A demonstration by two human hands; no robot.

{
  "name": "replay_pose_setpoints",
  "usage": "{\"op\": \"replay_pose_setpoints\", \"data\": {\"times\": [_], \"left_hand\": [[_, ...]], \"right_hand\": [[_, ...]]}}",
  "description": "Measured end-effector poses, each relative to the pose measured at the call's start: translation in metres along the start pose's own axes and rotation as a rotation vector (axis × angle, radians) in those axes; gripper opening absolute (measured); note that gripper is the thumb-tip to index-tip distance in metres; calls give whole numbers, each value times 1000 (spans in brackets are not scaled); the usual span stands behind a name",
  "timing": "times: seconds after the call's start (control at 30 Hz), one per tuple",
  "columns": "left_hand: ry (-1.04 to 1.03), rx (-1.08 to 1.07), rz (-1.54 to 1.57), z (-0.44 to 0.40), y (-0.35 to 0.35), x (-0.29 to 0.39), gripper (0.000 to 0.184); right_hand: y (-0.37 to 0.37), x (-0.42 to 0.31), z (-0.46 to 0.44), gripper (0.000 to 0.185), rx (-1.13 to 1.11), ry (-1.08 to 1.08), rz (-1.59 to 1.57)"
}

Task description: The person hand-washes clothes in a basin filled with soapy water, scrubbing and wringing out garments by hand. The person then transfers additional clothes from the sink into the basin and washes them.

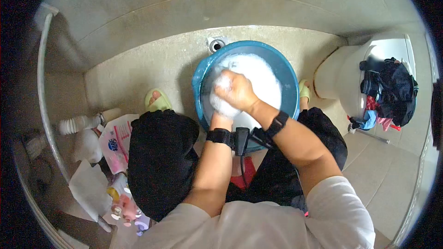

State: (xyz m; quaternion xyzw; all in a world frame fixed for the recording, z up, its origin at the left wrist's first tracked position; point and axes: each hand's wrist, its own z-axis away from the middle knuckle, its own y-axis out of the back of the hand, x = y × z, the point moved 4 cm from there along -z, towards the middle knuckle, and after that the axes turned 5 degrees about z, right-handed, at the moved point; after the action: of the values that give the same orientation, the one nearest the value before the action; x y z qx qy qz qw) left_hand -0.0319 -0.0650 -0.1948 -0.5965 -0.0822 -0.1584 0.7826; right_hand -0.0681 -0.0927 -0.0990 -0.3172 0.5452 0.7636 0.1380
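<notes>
A round blue basin (290,87) stands on the floor between my feet, with thick white suds (260,76) inside. Over its left half my two hands are pressed together. My right hand (237,91) is closed, its fingers curled and foamy, lying across the top of the left one. White foam covers most of my left hand (224,106), so its fingers are hidden. Whatever lies between the hands, if anything, cannot be made out under the lather.
A floor drain (216,44) lies behind the basin. To the right, dark and coloured clothes (390,90) are heaped on a white toilet (339,76). At left are a metal pipe (44,87), a pink-and-white bag (115,143) and several bottles (125,208).
</notes>
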Motion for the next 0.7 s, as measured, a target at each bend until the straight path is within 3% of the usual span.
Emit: {"op": "replay_pose_setpoints", "data": {"times": [0.07,0.1,0.13,0.2,0.23,0.27,0.33,0.4,0.47,0.5,0.53,0.57,0.6,0.67,0.7], "left_hand": [[-300,-22,-1351,11,-27,21,37],[-1,-73,-1617,2,-43,25,42],[4,-74,-1624,2,-37,20,42],[391,512,-18,11,3,-22,43],[334,370,-110,6,6,-27,42],[331,370,-118,3,1,-20,42],[442,465,-588,8,-7,1,42],[551,418,-535,5,14,1,52],[401,584,-664,5,26,7,68],[345,612,-650,6,19,12,81],[346,612,-652,7,18,13,81],[408,617,-609,8,18,12,87],[467,620,-564,8,13,13,93],[541,638,-615,9,10,18,99],[531,642,-591,8,10,20,99]], "right_hand": [[-5,33,-18,32,-8,-68,4],[-7,61,-24,33,56,-102,-175],[-7,84,-27,35,122,-134,-357],[4,119,-24,34,70,-319,-220],[9,145,-18,32,139,-349,-74],[15,166,-16,31,208,-372,71],[26,192,-6,33,313,-564,-61],[37,171,4,31,436,-628,103],[-24,185,11,34,114,-273,228],[-56,174,20,40,136,-9,50],[-75,151,23,42,-12,179,530],[-92,142,27,37,-161,185,720],[-87,130,18,37,-156,186,723],[-81,137,4,33,-669,-230,708],[-71,145,-1,31,-555,-313,560]]}}
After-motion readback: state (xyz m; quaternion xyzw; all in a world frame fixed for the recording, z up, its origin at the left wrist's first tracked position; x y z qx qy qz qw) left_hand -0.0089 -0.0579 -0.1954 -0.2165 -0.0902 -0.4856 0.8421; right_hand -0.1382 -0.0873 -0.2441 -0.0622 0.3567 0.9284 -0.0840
